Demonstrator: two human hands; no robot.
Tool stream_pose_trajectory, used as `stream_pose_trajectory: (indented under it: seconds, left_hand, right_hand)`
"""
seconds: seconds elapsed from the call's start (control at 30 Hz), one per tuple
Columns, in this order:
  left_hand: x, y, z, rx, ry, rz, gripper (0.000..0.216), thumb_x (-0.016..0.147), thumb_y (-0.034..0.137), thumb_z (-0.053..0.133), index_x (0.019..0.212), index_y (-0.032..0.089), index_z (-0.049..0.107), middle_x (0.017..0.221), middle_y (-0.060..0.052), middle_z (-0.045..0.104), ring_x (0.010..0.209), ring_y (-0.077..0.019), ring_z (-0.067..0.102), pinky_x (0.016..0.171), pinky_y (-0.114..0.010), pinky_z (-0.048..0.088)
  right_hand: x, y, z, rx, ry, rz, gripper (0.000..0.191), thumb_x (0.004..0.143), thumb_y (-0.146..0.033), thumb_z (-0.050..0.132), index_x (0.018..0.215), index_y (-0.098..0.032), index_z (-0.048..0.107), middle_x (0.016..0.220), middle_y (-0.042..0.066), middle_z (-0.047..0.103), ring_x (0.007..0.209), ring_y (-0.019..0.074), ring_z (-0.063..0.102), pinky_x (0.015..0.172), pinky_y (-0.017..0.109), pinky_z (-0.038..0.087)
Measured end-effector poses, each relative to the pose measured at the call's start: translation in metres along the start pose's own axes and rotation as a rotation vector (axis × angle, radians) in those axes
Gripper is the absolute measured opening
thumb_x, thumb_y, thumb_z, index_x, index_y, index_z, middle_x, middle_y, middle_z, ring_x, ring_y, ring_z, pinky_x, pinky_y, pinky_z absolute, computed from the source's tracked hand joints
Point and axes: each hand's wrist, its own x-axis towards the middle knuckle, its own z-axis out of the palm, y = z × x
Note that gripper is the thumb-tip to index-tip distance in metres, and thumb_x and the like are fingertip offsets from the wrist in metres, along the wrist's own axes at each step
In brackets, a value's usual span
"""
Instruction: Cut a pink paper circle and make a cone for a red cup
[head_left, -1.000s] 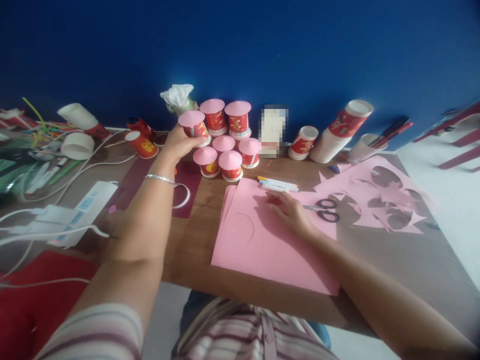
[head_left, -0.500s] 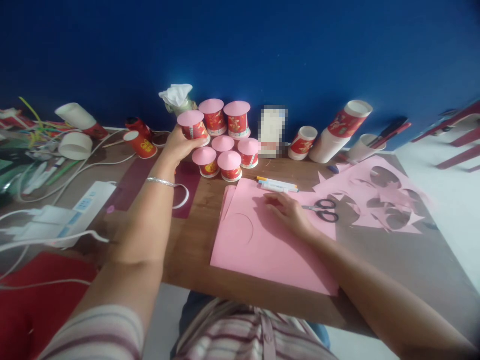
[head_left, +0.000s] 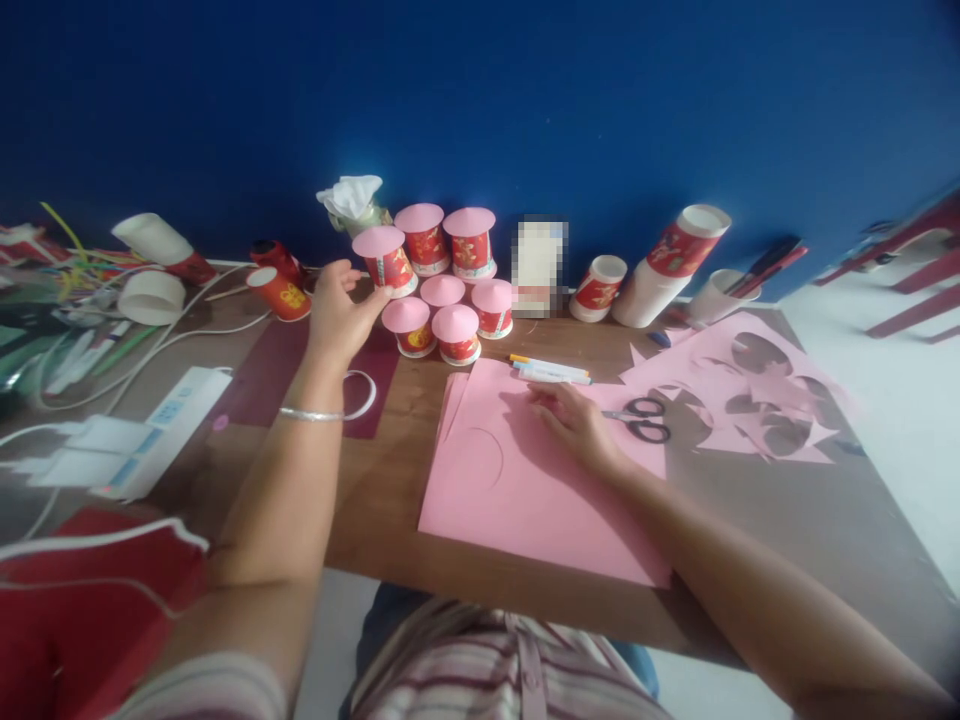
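Clock taken on the view's ctr: at 9, a long white plastic power strip (head_left: pixel 169 435) w/ white plugs & cables on the brown wood-grain surface (head_left: pixel 375 500); approx. 9:30, an orange-red paper cup (head_left: pixel 279 293), tilted, nr a flat maroon sheet (head_left: pixel 259 375). L hand (head_left: pixel 335 315), also approx. 9:30, has its grip spread, thumb apart from the bent fingers; thumb tip is at the 8 o'clock side of a red-printed paper cup w/ a pink paper cone on top (head_left: pixel 386 268), can't tell if touching. That cup stands upright at approx. 10:30, back L of a tight group; 6 similar coned cups (head_left: pixel 455 335) run from its 3 to its 5. At 6, pink paper sheets (head_left: pixel 472 505), the top one w/ a curved line. Just above 12 o'clock edge of sheets, slim orange & white pens (head_left: pixel 551 370). R hand (head_left: pixel 577 425), approx. 4, lies on the sheets, grip loosely spread, nothing seen in it. Btwn 3 & 4, dark-handled metal scissors (head_left: pixel 646 420); at 3, pink paper scraps w/ round holes (head_left: pixel 724 355).
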Motion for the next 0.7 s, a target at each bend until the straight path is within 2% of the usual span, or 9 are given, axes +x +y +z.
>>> stream_pose_trajectory:
  seconds: [0.07,0.13,0.2,0.23,0.27,0.33,0.47,0.6,0.7]
  left_hand:
    - [-0.02,0.01,0.001,0.075,0.156,0.124,0.056,0.081,0.032,0.08,0.129,0.023,0.054,0.132,-0.012,0.065,0.129,-0.0286,0.061,0.116,-0.045,0.048]
    - [-0.045,0.026,0.007,0.106,0.286,0.31,0.042,0.082,0.027,0.077,0.117,0.021,0.055,0.12,-0.012,0.065,0.12,-0.0283,0.061,0.109,-0.045,0.05]
    - [-0.073,0.047,0.016,0.079,0.306,0.521,0.022,0.087,0.026,0.071,0.097,0.022,0.052,0.098,-0.007,0.063,0.1,-0.0249,0.061,0.094,-0.042,0.052]
    - [-0.087,0.058,0.023,0.056,0.275,0.623,0.02,0.092,0.024,0.067,0.088,0.024,0.047,0.087,-0.004,0.059,0.09,-0.022,0.059,0.086,-0.038,0.05]
    - [-0.1,0.068,0.029,0.026,0.207,0.719,0.028,0.095,0.022,0.064,0.08,0.024,0.041,0.077,-0.001,0.053,0.08,-0.0192,0.055,0.078,-0.035,0.047]
    - [-0.125,0.087,0.044,-0.027,0.007,0.823,0.044,0.099,0.018,0.061,0.071,0.024,0.028,0.064,0.003,0.042,0.067,-0.0154,0.045,0.066,-0.031,0.04]
    - [-0.156,0.108,0.073,-0.127,-0.379,0.849,0.049,0.102,0.026,0.06,0.066,0.024,0.028,0.059,0.005,0.039,0.06,-0.0137,0.041,0.066,-0.03,0.042]
    - [-0.164,0.112,0.094,-0.113,-0.674,0.723,0.043,0.1,0.025,0.061,0.065,0.022,0.036,0.066,0.001,0.049,0.067,-0.0156,0.049,0.067,-0.03,0.04]
    - [-0.163,0.108,0.102,-0.195,-0.75,0.56,0.043,0.099,0.024,0.061,0.065,0.022,0.034,0.067,0.002,0.045,0.065,-0.0142,0.044,0.065,-0.029,0.036]
  right_hand:
    - [0.0,-0.001,-0.001,-0.024,0.031,-0.006,0.023,0.098,-0.031,0.061,0.117,-0.025,0.072,0.109,0.008,0.079,0.104,0.0276,0.073,0.094,0.047,0.061]
    - [0.001,-0.002,-0.003,-0.049,0.061,-0.014,0.021,0.098,-0.03,0.06,0.115,-0.025,0.072,0.106,0.007,0.077,0.099,0.0259,0.071,0.093,0.046,0.06]
    - [0.002,-0.003,-0.004,-0.062,0.082,-0.035,0.021,0.098,-0.029,0.06,0.114,-0.024,0.072,0.102,0.006,0.075,0.092,0.0234,0.069,0.087,0.042,0.06]
    - [0.002,-0.004,-0.005,-0.064,0.091,-0.048,0.02,0.098,-0.029,0.06,0.114,-0.024,0.072,0.099,0.006,0.073,0.088,0.0223,0.068,0.083,0.04,0.06]
    - [0.003,-0.005,-0.005,-0.064,0.103,-0.059,0.02,0.098,-0.028,0.06,0.113,-0.024,0.072,0.097,0.005,0.071,0.086,0.0215,0.067,0.081,0.039,0.059]
    - [0.004,-0.007,-0.008,-0.064,0.142,-0.068,0.019,0.098,-0.03,0.062,0.112,-0.023,0.071,0.093,0.005,0.069,0.083,0.0209,0.066,0.078,0.038,0.059]
    - [0.013,-0.01,-0.021,-0.084,0.216,-0.049,0.017,0.096,-0.032,0.065,0.109,-0.022,0.071,0.091,0.004,0.068,0.08,0.0203,0.066,0.072,0.035,0.058]
    - [0.033,-0.005,-0.048,-0.248,0.25,-0.103,0.015,0.092,-0.028,0.063,0.103,-0.022,0.072,0.093,0.005,0.069,0.078,0.0199,0.065,0.069,0.033,0.057]
    - [0.052,0.004,-0.069,-0.439,0.302,-0.085,0.018,0.09,-0.026,0.063,0.103,-0.021,0.074,0.095,0.007,0.07,0.073,0.0193,0.064,0.072,0.035,0.058]
